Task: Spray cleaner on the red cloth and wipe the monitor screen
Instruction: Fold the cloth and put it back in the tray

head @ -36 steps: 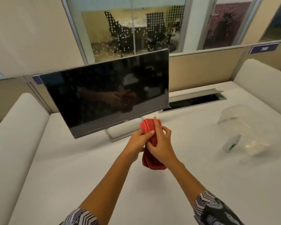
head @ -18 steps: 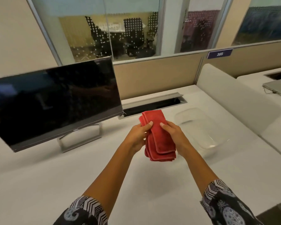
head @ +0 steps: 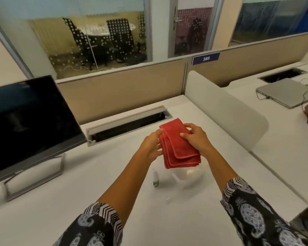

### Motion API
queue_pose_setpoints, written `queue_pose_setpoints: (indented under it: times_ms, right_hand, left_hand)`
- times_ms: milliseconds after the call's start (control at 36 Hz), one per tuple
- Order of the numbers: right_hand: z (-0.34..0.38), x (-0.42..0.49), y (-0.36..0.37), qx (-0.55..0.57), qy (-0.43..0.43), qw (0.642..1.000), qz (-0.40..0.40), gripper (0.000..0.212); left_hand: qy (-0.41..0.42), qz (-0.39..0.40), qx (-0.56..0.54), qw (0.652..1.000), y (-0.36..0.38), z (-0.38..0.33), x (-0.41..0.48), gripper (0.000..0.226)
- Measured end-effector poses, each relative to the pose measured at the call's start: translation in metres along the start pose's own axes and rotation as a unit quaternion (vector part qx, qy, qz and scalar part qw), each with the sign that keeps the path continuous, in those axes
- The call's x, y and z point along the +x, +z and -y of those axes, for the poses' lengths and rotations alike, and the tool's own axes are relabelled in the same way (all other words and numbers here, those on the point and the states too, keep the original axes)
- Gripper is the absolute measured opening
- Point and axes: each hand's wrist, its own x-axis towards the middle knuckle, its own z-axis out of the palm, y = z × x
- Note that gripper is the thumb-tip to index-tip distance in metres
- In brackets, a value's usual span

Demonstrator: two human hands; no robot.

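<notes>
Folded red cloth (head: 178, 148) is mid-frame, up off the worktop (head: 78, 201). The left hand (head: 152, 145) and right hand (head: 196, 138) each have a closed grip on it, probably flattening it for spraying. The small bottle (head: 155, 178) sits just below, and the monitor (head: 28, 121) is far left.
</notes>
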Motion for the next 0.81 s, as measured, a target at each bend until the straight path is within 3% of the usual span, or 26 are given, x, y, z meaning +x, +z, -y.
queue_pose_setpoints:
  times_ms: [167, 306, 389, 583, 806]
  right_hand:
    - [-0.021, 0.033, -0.001, -0.135, 0.015, 0.990, 0.039, 0.048]
    - [-0.034, 0.044, 0.020, -0.239, -0.003, 0.968, 0.073, 0.051]
    - [-0.040, 0.049, 0.030, -0.275, -0.010, 0.957, 0.088, 0.053]
    - [-0.048, 0.059, 0.036, -0.212, 0.039, 0.974, 0.071, 0.050]
    - [-0.044, 0.057, 0.030, -0.121, 0.117, 0.983, 0.078, 0.045]
  left_hand:
    - [-0.076, 0.011, -0.001, 0.997, 0.025, 0.001, 0.025, 0.025]
    - [-0.179, 0.042, -0.045, 0.982, 0.038, 0.002, 0.046, 0.043]
    - [-0.212, 0.020, -0.049, 0.976, 0.046, 0.004, 0.055, 0.047]
    - [-0.210, -0.068, -0.028, 0.975, 0.048, 0.017, 0.070, 0.037]
    - [-0.155, -0.096, 0.001, 0.983, 0.045, 0.025, 0.070, 0.030]
